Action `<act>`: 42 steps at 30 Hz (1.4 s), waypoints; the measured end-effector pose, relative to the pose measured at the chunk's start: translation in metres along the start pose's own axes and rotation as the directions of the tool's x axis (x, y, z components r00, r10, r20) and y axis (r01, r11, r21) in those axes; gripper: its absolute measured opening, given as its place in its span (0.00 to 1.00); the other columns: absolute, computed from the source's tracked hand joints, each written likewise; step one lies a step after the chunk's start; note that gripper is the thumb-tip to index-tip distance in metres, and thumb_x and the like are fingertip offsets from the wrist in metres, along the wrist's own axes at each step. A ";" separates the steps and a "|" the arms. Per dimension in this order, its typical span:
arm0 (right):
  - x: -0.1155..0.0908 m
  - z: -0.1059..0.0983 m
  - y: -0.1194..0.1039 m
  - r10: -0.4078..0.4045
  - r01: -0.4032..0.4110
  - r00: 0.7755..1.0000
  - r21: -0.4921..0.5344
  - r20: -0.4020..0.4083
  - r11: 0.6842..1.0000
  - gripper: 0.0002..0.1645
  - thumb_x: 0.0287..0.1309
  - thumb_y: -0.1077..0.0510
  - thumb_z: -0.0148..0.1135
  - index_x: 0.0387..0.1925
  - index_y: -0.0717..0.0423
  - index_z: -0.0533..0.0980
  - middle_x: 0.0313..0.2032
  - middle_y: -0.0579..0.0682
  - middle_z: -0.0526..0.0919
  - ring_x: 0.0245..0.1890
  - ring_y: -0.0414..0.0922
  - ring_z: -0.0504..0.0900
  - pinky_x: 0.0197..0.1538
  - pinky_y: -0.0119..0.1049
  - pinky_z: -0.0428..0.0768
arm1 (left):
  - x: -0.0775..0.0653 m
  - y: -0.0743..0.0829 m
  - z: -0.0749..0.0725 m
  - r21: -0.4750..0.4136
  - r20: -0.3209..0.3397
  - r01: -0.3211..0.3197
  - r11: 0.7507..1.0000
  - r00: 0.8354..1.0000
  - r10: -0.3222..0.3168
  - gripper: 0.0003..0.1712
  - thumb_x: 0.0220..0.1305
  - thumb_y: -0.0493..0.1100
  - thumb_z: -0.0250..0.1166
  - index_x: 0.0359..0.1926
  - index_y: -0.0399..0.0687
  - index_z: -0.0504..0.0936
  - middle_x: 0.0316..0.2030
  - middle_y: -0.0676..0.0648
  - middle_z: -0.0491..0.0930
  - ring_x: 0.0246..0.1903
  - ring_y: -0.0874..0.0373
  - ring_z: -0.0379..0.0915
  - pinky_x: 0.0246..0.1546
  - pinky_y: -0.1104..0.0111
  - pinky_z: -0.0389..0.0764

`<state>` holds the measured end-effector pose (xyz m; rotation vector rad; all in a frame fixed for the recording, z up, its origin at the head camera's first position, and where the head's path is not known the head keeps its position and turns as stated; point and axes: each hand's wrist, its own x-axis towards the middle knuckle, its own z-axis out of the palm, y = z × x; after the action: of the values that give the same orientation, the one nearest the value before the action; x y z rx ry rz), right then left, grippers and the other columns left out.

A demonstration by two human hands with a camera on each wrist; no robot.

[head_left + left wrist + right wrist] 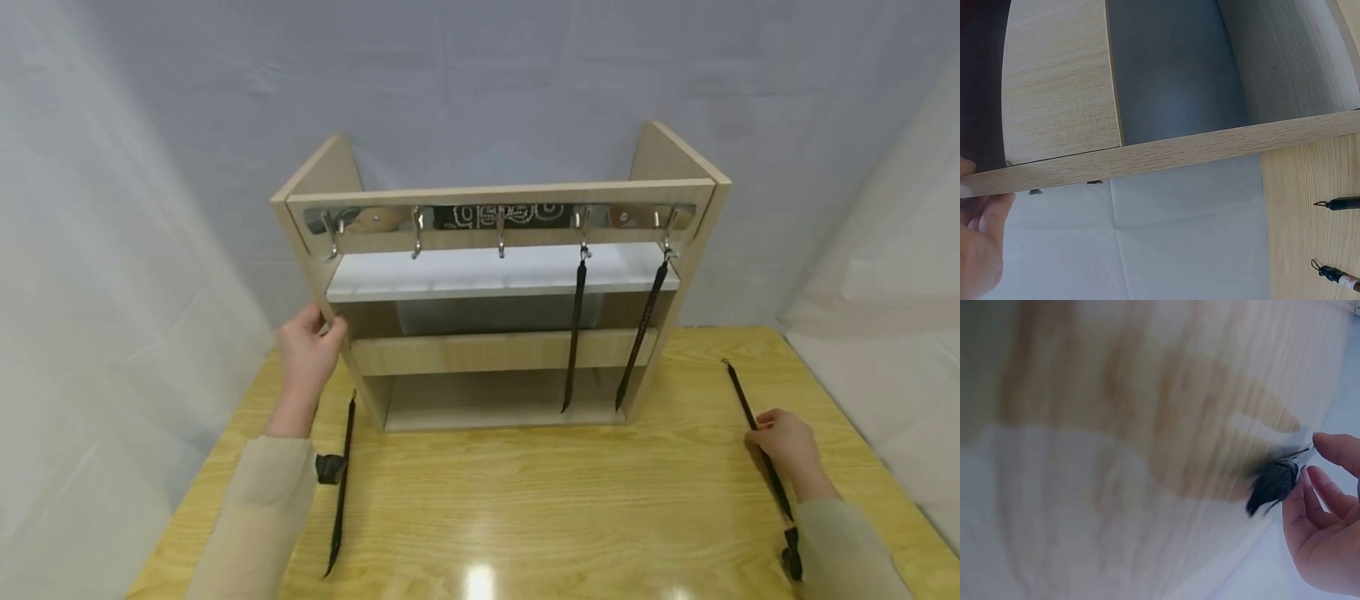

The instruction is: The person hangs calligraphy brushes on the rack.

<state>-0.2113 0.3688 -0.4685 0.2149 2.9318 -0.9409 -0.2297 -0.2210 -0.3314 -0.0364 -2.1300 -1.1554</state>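
Observation:
My left hand [307, 350] grips the edge of the left side panel of a wooden rack [502, 354], thumb in front and fingers behind. On the far right of the table, my right hand [787, 450] pinches a dark calligraphy brush [741, 392] around its middle; whether it is lifted I cannot tell. A blurred dark end of that brush [1272, 484] shows in the right wrist view. Two dark brushes hang by loops from the rack's hooks, one on the fourth hook [576, 325], the other on the rightmost [645, 333].
Left of the rack a brush [340, 500] lies on the wooden table [495, 492]. Two loop ends, a plain one [1344, 204] and a labelled one [1335, 275], show in the left wrist view. Three hooks on the metal strip [457, 218] hold nothing. White sheeting [495, 92] surrounds the table.

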 end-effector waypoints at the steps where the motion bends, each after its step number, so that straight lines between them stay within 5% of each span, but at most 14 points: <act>1: 0.001 -0.001 0.000 0.003 -0.003 1.000 -0.010 0.008 1.000 0.26 0.48 0.60 0.56 0.42 0.80 0.65 0.38 0.74 0.71 0.34 0.63 0.72 0.32 0.49 0.74 | 0.000 0.000 0.000 0.000 0.000 -0.004 1.000 1.000 0.004 0.06 0.50 0.29 0.54 0.25 0.28 0.76 0.30 0.32 0.79 0.43 0.44 0.74 0.41 0.56 0.75; 22: 0.010 0.000 0.010 -0.031 0.032 0.999 -0.025 0.022 0.999 0.22 0.44 0.63 0.56 0.37 0.81 0.68 0.29 0.68 0.77 0.33 0.63 0.73 0.35 0.50 0.73 | 0.001 -0.002 0.001 -0.016 0.002 0.003 1.000 1.000 -0.003 0.06 0.49 0.28 0.54 0.25 0.27 0.76 0.31 0.32 0.79 0.43 0.44 0.73 0.41 0.58 0.75; 31: 0.005 -0.007 0.001 0.013 -0.013 1.000 0.049 0.005 0.999 0.25 0.50 0.62 0.51 0.45 0.81 0.64 0.36 0.74 0.73 0.29 0.57 0.76 0.29 0.44 0.76 | 0.001 -0.001 0.001 -0.019 0.000 0.003 1.000 1.000 -0.003 0.06 0.49 0.28 0.54 0.26 0.27 0.76 0.31 0.32 0.78 0.43 0.43 0.73 0.41 0.57 0.75; 42: -0.008 -0.010 -0.026 -0.049 0.062 0.995 0.151 -0.086 0.987 0.26 0.57 0.60 0.50 0.50 0.79 0.62 0.37 0.68 0.72 0.30 0.54 0.76 0.28 0.38 0.79 | 0.000 0.001 0.000 0.001 0.000 0.050 0.999 0.999 -0.050 0.06 0.50 0.30 0.55 0.20 0.29 0.72 0.30 0.32 0.79 0.44 0.46 0.73 0.42 0.56 0.74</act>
<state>-0.2076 0.3527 -0.4449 0.1831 2.9542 -1.1957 -0.2290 -0.2206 -0.3303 0.0171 -2.1426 -1.1830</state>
